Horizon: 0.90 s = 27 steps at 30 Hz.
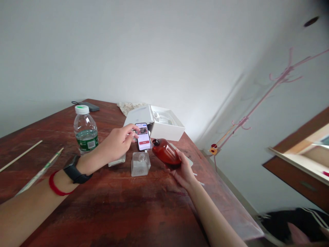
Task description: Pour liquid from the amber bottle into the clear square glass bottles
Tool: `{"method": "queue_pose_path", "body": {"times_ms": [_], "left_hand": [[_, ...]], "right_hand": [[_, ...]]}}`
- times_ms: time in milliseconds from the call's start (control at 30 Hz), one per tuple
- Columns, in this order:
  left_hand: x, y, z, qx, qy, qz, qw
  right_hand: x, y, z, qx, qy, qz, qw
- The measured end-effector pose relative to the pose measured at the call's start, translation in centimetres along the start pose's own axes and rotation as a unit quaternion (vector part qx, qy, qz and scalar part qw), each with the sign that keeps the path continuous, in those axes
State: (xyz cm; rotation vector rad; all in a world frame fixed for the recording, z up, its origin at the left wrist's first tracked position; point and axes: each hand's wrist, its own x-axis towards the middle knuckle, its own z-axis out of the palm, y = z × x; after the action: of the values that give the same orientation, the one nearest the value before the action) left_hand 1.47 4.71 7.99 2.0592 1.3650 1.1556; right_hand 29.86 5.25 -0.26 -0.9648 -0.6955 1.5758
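My right hand is wrapped round the lower end of an amber bottle. The bottle is tilted, its uncapped-looking dark neck pointing up and left above the table. With fingers apart, my left hand reaches over a smartphone and its fingertips lie at the screen's upper left edge. The lit phone leans back against a white box. In front of the phone stands a square clear bottle with an open threaded neck. Another flat clear piece is partly hidden under my left wrist.
A water bottle with a white cap stands left of my forearm, near a wooden stick and a wrapped pair of chopsticks. A grey power bank lies at the back. A pink coat rack stands right of the wooden table.
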Motion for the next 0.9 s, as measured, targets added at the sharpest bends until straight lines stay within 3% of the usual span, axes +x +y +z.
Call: {"method": "queue_pose_path", "body": {"times_ms": [100,233,333,500,600,900], "left_hand": [[0.3,0.1,-0.6,-0.063,0.028,-0.014,0.998],[0.3,-0.2,0.0,-0.056,-0.009,-0.003,0.998],[-0.5,-0.5,2.1,-0.070,-0.049,0.024,0.996],[-2.6,-1.7,6.9,-0.111,-0.022,0.051,0.992],[-3.0,-2.8,8.4,-0.156,-0.016,0.028,0.987],[-2.9,-3.6,8.2,-0.197,-0.029,0.034,0.979]], "right_hand": [[-0.1,0.0,0.2,-0.002,0.003,-0.006,1.000],[-0.3,-0.1,0.4,-0.012,0.016,-0.014,1.000],[-0.4,-0.1,0.4,-0.025,0.018,-0.014,0.999],[-0.4,-0.2,0.3,-0.035,0.007,-0.014,0.999],[-0.4,-0.3,0.4,-0.031,-0.001,-0.018,0.999],[-0.4,-0.3,0.3,-0.053,0.018,-0.027,0.998]]}}
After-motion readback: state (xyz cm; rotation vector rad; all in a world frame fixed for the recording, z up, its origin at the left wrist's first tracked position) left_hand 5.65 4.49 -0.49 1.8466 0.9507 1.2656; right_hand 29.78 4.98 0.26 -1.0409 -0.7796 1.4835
